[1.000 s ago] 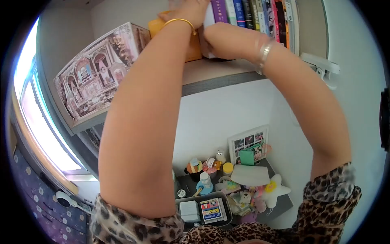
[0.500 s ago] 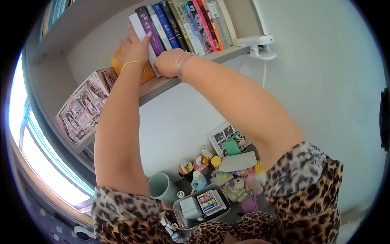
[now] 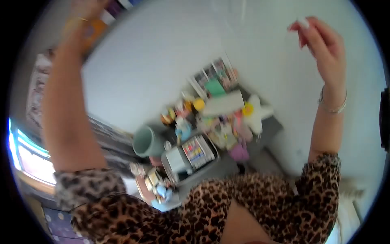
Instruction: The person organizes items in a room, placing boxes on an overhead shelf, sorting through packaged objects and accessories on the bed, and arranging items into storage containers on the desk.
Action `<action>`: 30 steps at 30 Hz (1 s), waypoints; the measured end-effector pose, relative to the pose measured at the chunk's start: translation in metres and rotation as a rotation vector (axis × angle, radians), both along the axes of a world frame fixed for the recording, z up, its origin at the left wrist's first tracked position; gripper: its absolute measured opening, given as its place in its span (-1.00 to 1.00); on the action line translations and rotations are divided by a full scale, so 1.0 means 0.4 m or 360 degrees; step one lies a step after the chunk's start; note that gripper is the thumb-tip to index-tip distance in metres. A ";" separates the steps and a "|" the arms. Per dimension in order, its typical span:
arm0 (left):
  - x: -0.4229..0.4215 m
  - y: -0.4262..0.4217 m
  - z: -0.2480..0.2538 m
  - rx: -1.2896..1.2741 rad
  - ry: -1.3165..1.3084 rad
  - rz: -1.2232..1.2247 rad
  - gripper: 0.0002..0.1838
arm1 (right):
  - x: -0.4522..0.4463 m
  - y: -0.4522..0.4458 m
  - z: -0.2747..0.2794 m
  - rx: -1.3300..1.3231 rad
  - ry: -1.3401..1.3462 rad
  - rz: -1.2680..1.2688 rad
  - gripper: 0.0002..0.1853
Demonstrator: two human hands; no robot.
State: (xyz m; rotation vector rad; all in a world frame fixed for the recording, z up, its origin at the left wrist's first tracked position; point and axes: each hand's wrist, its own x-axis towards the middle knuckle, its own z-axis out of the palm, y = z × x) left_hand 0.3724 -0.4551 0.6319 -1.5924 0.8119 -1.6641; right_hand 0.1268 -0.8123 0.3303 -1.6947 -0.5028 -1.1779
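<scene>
Taking the orange, flat-sided block (image 3: 94,33) as landmark, the left hand (image 3: 89,7) is just above it in the view, blurred and cut by the frame edge, so I cannot tell whether its fingers are wide, narrow or closed on anything, or whether they touch the block. Just right of the block stands a flat white slab (image 3: 107,17), book-like and tilted in this view, with a dark purple book (image 3: 115,8) beyond it. The right hand (image 3: 327,49) hangs in the air, well apart to the block's right, fingers loosely bent and nothing seen in them. Far below the block, to its right, is a pale green round bin (image 3: 156,140); to its lower left, a box printed with pinkish scenes (image 3: 38,85). The slab should handle stiff and fairly light, its cover perhaps slick; the best hold is probably thumb and fingers across its thickness, low near the base. The purple book is likely heavier. The block, perhaps card, could dent or slide, so a flat palm on its side suits it better than pinched corners.
</scene>
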 end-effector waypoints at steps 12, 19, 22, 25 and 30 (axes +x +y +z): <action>-0.336 -0.092 -0.271 0.0538 0.0372 -0.0168 -0.32 | 0.043 -0.010 -0.501 0.0299 0.1262 0.0059 -0.78; -0.700 0.061 -0.600 0.0119 0.1493 -0.0185 -0.30 | 0.123 0.091 -0.621 -0.0171 0.1583 0.0362 -0.75; -0.825 0.221 -0.833 -0.1051 0.2054 -0.0054 -0.48 | 0.192 0.181 -0.644 -0.0349 0.1575 0.0470 -0.75; -0.874 0.366 -0.995 -0.1832 0.2381 0.0124 -0.55 | 0.267 0.345 -0.701 -0.0401 0.1671 0.0629 -0.76; -1.264 0.406 -1.244 -0.3142 0.2243 0.0068 -0.64 | 0.149 0.549 -0.709 -0.0905 0.1469 0.1012 -0.79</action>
